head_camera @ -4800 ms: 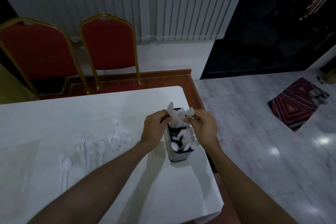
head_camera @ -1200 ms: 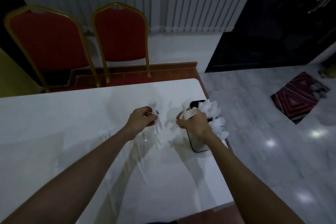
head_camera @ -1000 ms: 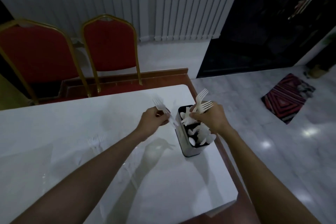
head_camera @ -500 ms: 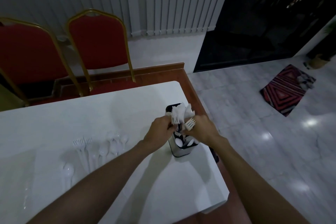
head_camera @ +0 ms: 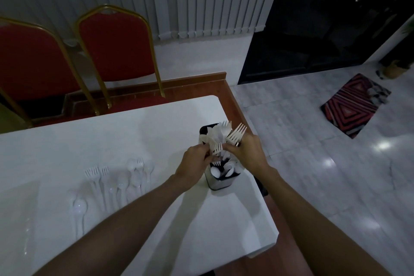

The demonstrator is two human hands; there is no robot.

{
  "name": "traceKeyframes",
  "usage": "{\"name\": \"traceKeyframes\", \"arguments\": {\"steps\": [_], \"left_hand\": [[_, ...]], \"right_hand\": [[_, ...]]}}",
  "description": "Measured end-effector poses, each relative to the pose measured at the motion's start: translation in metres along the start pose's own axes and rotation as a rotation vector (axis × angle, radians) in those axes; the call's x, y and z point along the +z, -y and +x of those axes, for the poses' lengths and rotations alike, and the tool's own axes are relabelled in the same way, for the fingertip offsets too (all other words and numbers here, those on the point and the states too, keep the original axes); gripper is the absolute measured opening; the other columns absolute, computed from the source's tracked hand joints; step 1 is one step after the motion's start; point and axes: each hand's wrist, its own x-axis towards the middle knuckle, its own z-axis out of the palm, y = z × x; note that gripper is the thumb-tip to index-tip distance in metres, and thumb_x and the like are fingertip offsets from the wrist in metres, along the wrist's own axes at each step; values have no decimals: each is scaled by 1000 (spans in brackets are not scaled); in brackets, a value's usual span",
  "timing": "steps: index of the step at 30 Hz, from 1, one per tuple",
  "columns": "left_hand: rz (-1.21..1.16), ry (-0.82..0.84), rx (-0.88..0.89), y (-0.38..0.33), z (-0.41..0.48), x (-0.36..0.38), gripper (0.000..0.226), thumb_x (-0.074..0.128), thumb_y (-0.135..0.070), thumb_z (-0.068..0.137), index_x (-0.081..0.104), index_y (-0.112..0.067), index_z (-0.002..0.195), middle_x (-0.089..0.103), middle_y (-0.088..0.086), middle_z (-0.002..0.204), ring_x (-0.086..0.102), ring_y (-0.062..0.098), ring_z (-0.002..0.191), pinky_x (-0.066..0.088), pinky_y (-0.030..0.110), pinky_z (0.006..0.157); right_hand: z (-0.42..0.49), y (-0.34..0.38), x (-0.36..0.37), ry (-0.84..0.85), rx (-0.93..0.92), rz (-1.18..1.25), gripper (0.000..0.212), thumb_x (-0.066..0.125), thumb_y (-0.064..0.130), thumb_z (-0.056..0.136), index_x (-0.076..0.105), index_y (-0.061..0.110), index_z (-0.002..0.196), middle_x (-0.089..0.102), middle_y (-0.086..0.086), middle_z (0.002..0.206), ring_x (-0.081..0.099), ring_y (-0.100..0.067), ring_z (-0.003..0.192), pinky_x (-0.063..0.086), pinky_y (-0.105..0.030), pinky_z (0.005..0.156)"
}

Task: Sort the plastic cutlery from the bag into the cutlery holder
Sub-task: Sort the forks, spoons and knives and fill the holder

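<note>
Dim, bluish room | glare spots on floor tiles (head_camera: 383,145) | arm shadows across table (head_camera: 67,141) | wide-angle edge bending

Body in view: left hand (head_camera: 197,161) and right hand (head_camera: 248,152), both bare. The left forearm (head_camera: 125,219) and right forearm (head_camera: 313,215) are also bare, with skin uncovered from the wrist to the near frame edge. Both wrists look bare. Light is dim and the fingers are slightly blurred, so finger detail can't be told.
</note>
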Motion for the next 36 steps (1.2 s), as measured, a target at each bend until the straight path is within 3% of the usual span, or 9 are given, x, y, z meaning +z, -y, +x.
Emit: {"name": "traceKeyframes", "arguments": {"steps": [2, 5, 8, 14, 19, 21, 26, 32, 36], "left_hand": [[-9, -19, -4, 3, 1, 1, 23, 66, -25, 86, 58, -5, 77, 59, 4, 70, 52, 19, 63, 33, 26, 59], [-24, -22, 2, 4, 2, 1, 23, 67, -24, 86, 60, -4, 79, 60, 5, 72, 52, 17, 63, 37, 26, 60], [-22, 8, 12, 4, 3, 0, 22, 68, -27, 85, 63, -5, 84, 62, 7, 75, 57, 19, 69, 40, 27, 61], [-104, -20, 2, 7, 0, -1, 24, 73, -28, 80, 64, -10, 93, 65, -2, 85, 60, 14, 75, 46, 25, 66], [-173, 9, 7, 7, -3, -2, 24, 73, -21, 80, 65, -11, 100, 69, 0, 95, 65, 12, 83, 53, 27, 77], [-199, -14, -9, 8, -5, -2, 24, 70, -15, 80, 64, -12, 104, 69, 0, 97, 65, 11, 85, 54, 26, 80], [-198, -9, 34, 13, -10, -2, 29, 62, -13, 84, 65, -14, 113, 69, 2, 100, 66, 13, 88, 55, 32, 83], [-136, -181, 70, 36, -24, -19, 31, 51, 5, 87, 66, -9, 110, 68, 6, 107, 64, 18, 95, 53, 27, 84], [-88, -325, 0, 79, -49, -34, 35, 51, 9, 85, 68, -11, 108, 68, 5, 105, 64, 18, 96, 53, 31, 87]], "right_hand": [[1, 2, -3, -81, -19, 73, 25, 83, 12, 69, 62, 1, 64, 60, -1, 59, 51, -6, 53, 41, -22, 48], [2, 1, -1, 68, -30, 15, 25, 78, 9, 74, 61, -4, 63, 63, -9, 60, 49, -6, 53, 43, -26, 49], [2, -1, 1, 178, -20, -40, 26, 73, 9, 79, 59, -7, 64, 60, -12, 59, 43, -3, 46, 34, -16, 45], [14, 0, -12, 353, -112, -136, 14, 74, 11, 73, 65, 9, 84, 68, -2, 75, 62, -16, 66, 51, -33, 58], [5, 2, -23, 417, -55, 1, 44, 76, 8, 71, 64, 18, 113, 68, 6, 98, 64, -4, 89, 51, -10, 73], [1, 3, -24, 422, -35, 49, 54, 76, 11, 70, 59, 20, 120, 65, 8, 104, 61, -3, 96, 50, -9, 79], [-17, 6, -11, 256, -28, 9, 50, 66, 25, 73, 54, 24, 121, 56, 6, 111, 52, -11, 107, 47, -25, 88], [-18, 43, 10, -101, -254, 2, 27, 59, 4, 85, 61, 10, 111, 60, 1, 109, 51, -6, 98, 42, -13, 87], [-23, 77, 50, 10, -319, 52, 28, 59, -3, 83, 65, 9, 107, 64, -3, 103, 58, -7, 85, 43, -5, 77]]}}
